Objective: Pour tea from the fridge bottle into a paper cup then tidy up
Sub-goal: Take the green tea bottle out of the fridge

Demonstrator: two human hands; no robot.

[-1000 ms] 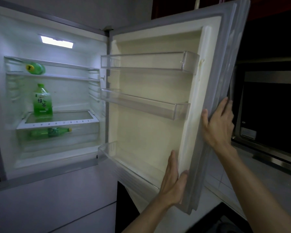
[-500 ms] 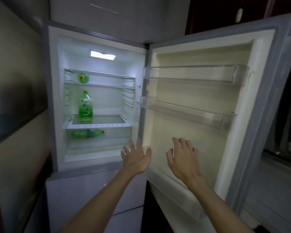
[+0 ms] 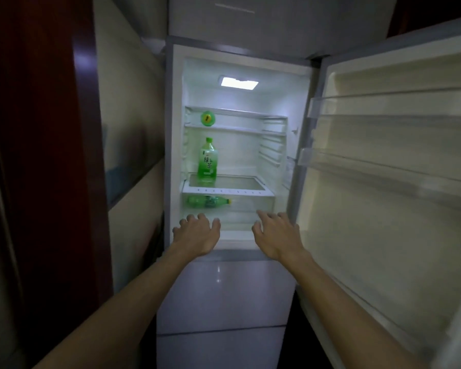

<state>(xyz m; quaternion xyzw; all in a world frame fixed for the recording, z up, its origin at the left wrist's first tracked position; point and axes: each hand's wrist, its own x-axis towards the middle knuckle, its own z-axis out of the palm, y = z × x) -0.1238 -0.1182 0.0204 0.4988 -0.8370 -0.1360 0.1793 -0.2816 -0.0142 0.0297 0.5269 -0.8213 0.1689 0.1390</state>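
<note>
The fridge [image 3: 176, 145] stands open and lit in front of me. A green tea bottle [image 3: 207, 161] stands upright on the glass middle shelf [image 3: 240, 185]. A second green bottle [image 3: 207, 201] lies on its side in the drawer below. A third green bottle [image 3: 207, 118] lies on the top shelf with its cap end facing me. My left hand [image 3: 197, 233] and my right hand [image 3: 276, 234] are both held out with fingers spread at the lower edge of the compartment, below the bottles, holding nothing. No paper cup is in view.
The open fridge door [image 3: 383, 195] swings out on the right, with clear door bins [image 3: 383, 107] that hold nothing. A dark red wooden panel [image 3: 37, 129] and a cream wall [image 3: 128, 115] close in the left side. The closed lower fridge drawers [image 3: 224, 302] are beneath my hands.
Both hands let go of the door edge and moved left to the front of the fridge compartment. My view has swung left to face the shelves.
</note>
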